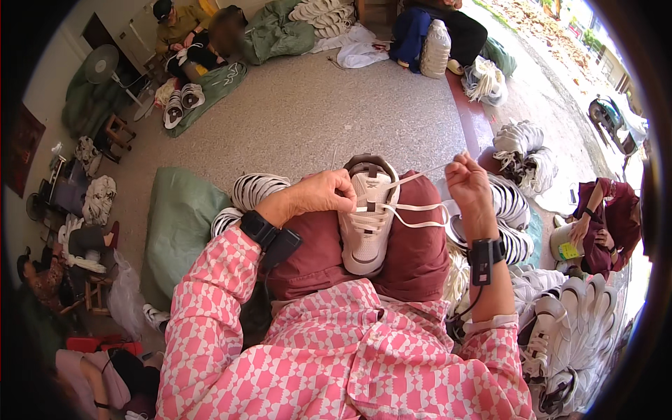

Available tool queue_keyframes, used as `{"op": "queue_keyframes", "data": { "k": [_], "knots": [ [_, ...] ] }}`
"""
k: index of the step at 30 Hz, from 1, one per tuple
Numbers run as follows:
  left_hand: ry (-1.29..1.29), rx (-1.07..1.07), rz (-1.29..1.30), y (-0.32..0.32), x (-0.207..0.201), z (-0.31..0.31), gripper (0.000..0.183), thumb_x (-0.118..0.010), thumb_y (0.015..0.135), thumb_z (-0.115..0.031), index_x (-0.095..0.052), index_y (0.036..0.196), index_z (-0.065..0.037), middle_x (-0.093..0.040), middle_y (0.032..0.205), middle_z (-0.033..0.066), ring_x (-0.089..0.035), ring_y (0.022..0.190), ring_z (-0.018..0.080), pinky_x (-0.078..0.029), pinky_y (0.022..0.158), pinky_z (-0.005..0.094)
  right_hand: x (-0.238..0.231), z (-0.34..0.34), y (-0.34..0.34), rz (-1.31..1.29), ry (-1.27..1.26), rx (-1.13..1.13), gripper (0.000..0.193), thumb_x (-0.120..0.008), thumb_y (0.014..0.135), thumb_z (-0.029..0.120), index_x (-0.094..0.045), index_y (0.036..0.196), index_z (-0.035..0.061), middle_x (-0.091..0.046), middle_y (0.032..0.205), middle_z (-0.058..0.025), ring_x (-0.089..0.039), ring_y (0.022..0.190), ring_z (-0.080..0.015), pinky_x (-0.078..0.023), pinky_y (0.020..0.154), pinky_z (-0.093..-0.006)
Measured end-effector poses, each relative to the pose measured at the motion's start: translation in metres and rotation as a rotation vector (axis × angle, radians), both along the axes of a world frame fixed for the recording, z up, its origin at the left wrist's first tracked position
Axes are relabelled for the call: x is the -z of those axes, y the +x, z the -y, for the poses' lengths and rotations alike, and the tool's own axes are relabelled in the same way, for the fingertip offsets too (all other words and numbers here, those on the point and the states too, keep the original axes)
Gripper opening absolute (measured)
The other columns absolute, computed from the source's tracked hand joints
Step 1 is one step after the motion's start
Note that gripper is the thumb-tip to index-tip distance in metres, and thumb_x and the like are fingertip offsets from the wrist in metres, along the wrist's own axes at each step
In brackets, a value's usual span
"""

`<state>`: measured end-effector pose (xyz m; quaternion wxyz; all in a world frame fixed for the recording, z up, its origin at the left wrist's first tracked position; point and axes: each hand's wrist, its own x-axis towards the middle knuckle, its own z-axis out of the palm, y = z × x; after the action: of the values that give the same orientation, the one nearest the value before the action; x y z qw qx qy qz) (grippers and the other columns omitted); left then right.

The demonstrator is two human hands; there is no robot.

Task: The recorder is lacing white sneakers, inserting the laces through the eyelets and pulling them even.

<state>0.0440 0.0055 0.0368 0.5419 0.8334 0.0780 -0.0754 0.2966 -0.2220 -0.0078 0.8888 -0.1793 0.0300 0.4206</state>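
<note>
Now a pale shoe [362, 257] with a blunt, rounded toe rests on creased maroon trousers [423, 269]. The right hand [470, 187] pinches a flat white lace [413, 178] stretched from it; a slack loop curves below. The left hand's [318, 192] fingertips press together beside the tongue, on what I cannot tell. Leftward slumps a smooth green sack [180, 217].

A shoe workshop, judging by piled sneakers [584, 315] and seated workers [183, 35].
</note>
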Motion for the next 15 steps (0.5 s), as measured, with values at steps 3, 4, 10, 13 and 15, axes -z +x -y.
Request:
{"op": "queue_keyframes", "data": {
  "k": [3,4,10,13,15],
  "knots": [
    [0.005,0.026,-0.020,0.003,-0.002,0.001,0.010,-0.074,0.075,-0.015,-0.070,0.077,-0.006,-0.052,0.095,0.0019,-0.051,0.095,0.0149,-0.039,0.088,0.0273,0.007,0.045,0.043,0.012,-0.070,0.115,0.009,-0.051,0.098,0.006,-0.047,0.090,0.0027,-0.051,0.068,-0.0027,-0.044,0.048,-0.0113,-0.048,0.054,-0.0257],
    [0.019,0.020,-0.021,0.003,-0.002,0.002,0.010,-0.074,0.075,-0.015,-0.070,0.078,-0.006,-0.052,0.095,0.0020,-0.051,0.095,0.0150,-0.039,0.088,0.0274,0.011,0.052,0.046,0.058,-0.127,0.125,0.008,-0.053,0.098,0.007,-0.049,0.092,0.0032,-0.052,0.068,-0.0025,-0.045,0.049,-0.0111,-0.049,0.054,-0.0259],
    [0.041,0.023,-0.002,0.005,0.001,-0.002,0.013,-0.074,0.078,-0.017,-0.070,0.083,-0.006,-0.054,0.095,0.0020,-0.052,0.094,0.0149,-0.040,0.086,0.0277,0.014,0.031,-0.004,0.822,-0.798,0.367,0.024,-0.062,0.091,0.009,-0.056,0.114,0.0031,-0.061,0.093,-0.0084,-0.058,0.063,-0.0139,-0.051,0.060,-0.0268],
    [0.100,-0.008,0.077,0.006,-0.003,0.005,0.013,-0.072,0.081,-0.017,-0.070,0.086,-0.005,-0.057,0.092,0.0020,-0.055,0.089,0.0149,-0.042,0.082,0.0276,-0.001,0.019,-0.033,1.734,-0.961,0.339,0.037,-0.067,0.085,0.008,-0.062,0.121,0.0091,-0.057,0.120,-0.0115,-0.063,0.085,-0.0180,-0.052,0.070,-0.0288],
    [0.156,-0.029,0.129,0.011,-0.009,0.013,0.012,-0.071,0.083,-0.016,-0.070,0.088,-0.005,-0.059,0.089,0.0025,-0.056,0.085,0.0152,-0.044,0.078,0.0275,-0.018,0.012,-0.050,1.835,-0.715,0.035,0.034,-0.070,0.079,0.006,-0.067,0.113,0.0117,-0.056,0.121,-0.0112,-0.063,0.096,-0.0260,-0.052,0.079,-0.0357]
  ]
}}
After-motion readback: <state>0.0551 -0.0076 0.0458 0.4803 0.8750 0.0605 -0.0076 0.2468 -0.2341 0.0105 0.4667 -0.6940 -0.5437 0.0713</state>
